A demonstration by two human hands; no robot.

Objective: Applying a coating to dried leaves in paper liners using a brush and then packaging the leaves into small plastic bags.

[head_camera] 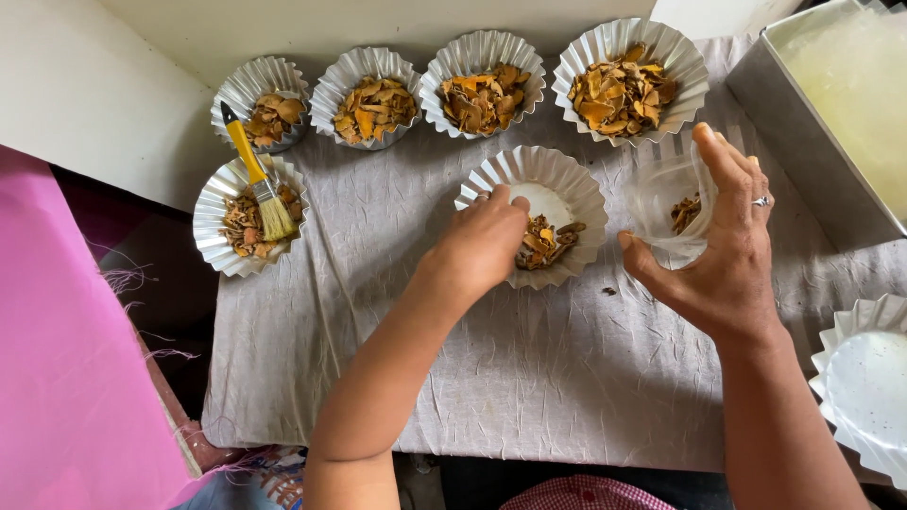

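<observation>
Our left hand (487, 241) rests in the fluted foil cup (539, 208) at the middle of the counter (529, 378), fingers curled and bunched over the small heap of dried orange-brown chips (548, 241) lying in its near half; we cannot tell whether the fingertips have pinched any. Our right hand (727, 250), a ring on one finger, is spread wide around a clear plastic cup (673, 210) just to the right of the foil cup, thumb on the near side and fingers round the far side, tipping it toward the foil cup. A few chips remain inside the clear cup.

We judge the chips to be very light, dry and brittle: they would crumble if squeezed and scatter if dropped from above, so a loose pinch suits them. The foil cup looks thin and easily dented; its rim would buckle under pressure, so it is better steadied from the base. The clear cup seems soft-walled and light, best held around its middle as it is now.

Beyond the hands stands a row of four filled foil cups (482, 94). Far left of the left hand a fifth cup (248, 217) carries a yellow-handled brush (260, 179). Right of the right hand are a metal tray (831, 123) and an empty foil cup (864, 387).
</observation>
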